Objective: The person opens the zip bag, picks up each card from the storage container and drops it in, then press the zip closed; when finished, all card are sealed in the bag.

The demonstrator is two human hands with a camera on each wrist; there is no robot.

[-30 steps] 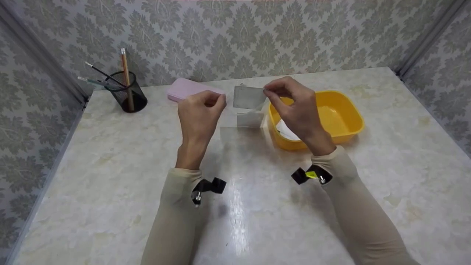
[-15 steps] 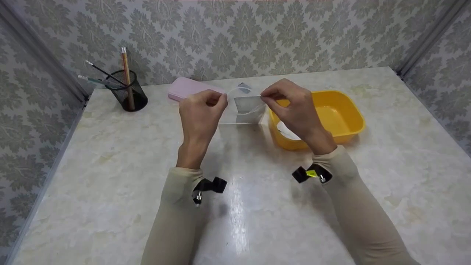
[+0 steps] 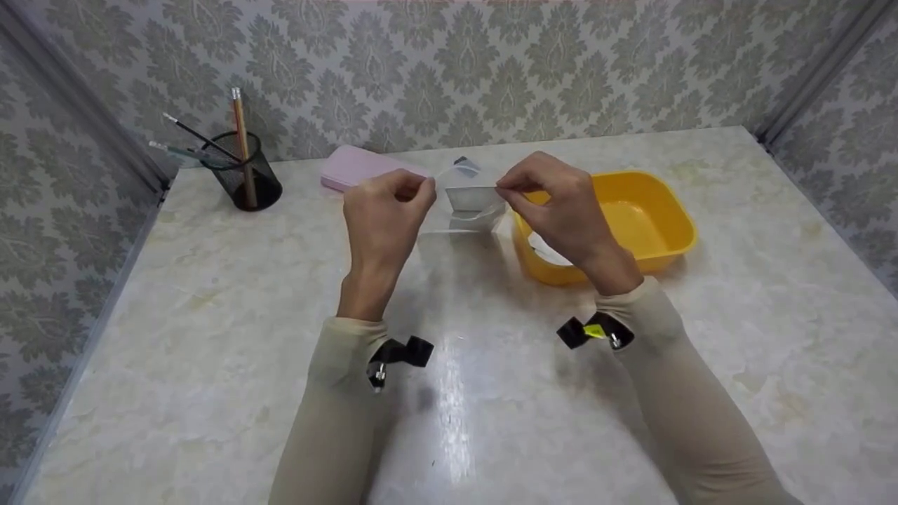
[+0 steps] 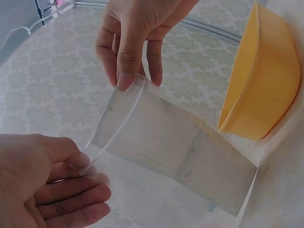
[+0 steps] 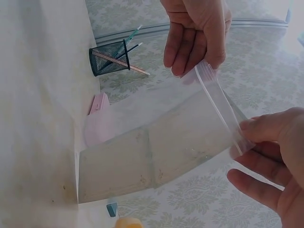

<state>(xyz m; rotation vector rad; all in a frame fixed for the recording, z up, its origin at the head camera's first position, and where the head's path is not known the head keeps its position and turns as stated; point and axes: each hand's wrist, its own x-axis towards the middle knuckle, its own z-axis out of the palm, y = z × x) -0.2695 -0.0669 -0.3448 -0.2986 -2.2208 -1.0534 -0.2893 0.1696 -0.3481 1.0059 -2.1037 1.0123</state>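
Note:
A clear zip bag (image 5: 142, 102) hangs between both hands, its ridged mouth uppermost and lower edge close over the table. My left hand (image 3: 386, 217) pinches one side of the mouth between thumb and fingertips. With thumb and index finger, my right hand (image 3: 561, 203) pinches the opposite side, at the corner of a flat grey sheet (image 4: 156, 123). This long sheet runs down the right-hand side of the bag, with a crosswise band near its middle. Its top end shows just above the bag's mouth in the right wrist view.
A yellow tub (image 3: 642, 221) with something white (image 3: 547, 250) inside stands under and beside my right hand. Behind the hands lie a pink case (image 3: 365, 167) and a small grey-blue block (image 3: 464, 167). A black mesh cup (image 3: 245, 175) holds several pencils at the back left.
The grey sheet's top end has dropped and tipped, exposing the small block behind. My right hand has moved slightly left and down. The left hand keeps its pinch, almost still.

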